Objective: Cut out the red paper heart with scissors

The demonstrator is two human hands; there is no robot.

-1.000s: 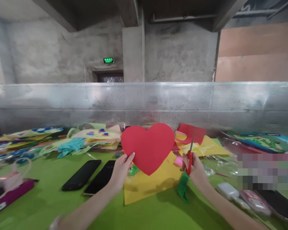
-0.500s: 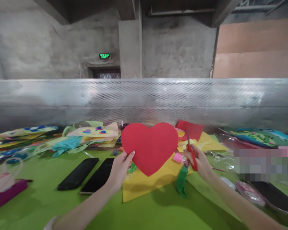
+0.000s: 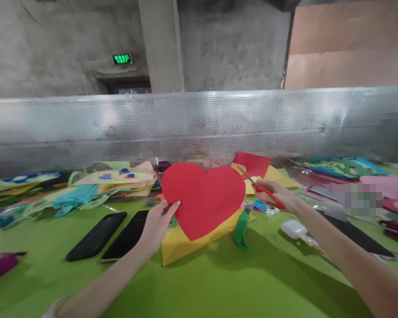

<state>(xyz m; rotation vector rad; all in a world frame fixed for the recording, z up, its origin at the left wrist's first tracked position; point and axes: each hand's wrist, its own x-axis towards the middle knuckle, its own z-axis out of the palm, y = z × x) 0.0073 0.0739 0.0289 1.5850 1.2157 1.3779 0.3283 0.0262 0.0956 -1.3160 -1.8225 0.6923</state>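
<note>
A large red paper heart [image 3: 204, 198] is held up over the table, pinched at its lower left edge by my left hand [image 3: 158, 218]. Just right of the heart, my right hand [image 3: 276, 194] is closed around red-handled scissors [image 3: 267, 194], whose blades point up and left toward the heart's right lobe. Below the heart lies a yellow sheet [image 3: 182, 251]. A green curved object [image 3: 241, 229] rests near the sheet's right end; its kind is unclear.
Two black phones [image 3: 97, 235] [image 3: 126, 236] lie on the green tabletop [image 3: 199, 287] at left. Paper crafts [image 3: 119, 176] pile up behind them. A white case [image 3: 295, 229] and another dark phone [image 3: 354, 234] are at right. A perforated metal panel [image 3: 199, 119] stands behind.
The scissors have swung from upright to tilted left, their tips nearer the heart. The heart has tilted slightly clockwise. The camera view has shifted downward and to the right.
</note>
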